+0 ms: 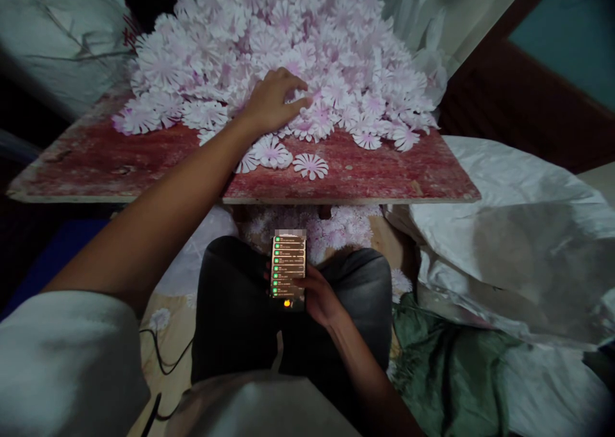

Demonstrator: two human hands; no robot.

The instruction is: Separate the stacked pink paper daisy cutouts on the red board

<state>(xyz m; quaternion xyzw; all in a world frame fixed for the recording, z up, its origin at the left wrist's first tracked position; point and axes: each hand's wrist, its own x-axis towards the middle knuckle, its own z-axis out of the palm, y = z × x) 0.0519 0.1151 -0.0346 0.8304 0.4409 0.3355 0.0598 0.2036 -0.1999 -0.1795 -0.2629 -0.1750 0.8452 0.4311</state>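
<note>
My left hand (276,102) rests on the near side of a big heap of pale pink-white flower cut-outs (269,33), its thumb and fingers apart, with nothing gripped between them. The heap covers the back of a worn red tabletop (384,177). A few single flowers (310,166) lie closer to its front edge. Low over my lap, my right hand (319,295) is wrapped around a phone (288,267). Its lit screen carries a column of notification bars, too small to read.
More flowers (331,225) lie on the floor beneath the table. Large white sacks (519,232) stand at the right, beside dark green cloth (451,366). Another white sack (62,33) is at the back left. A black cable (161,354) runs over the floor at left.
</note>
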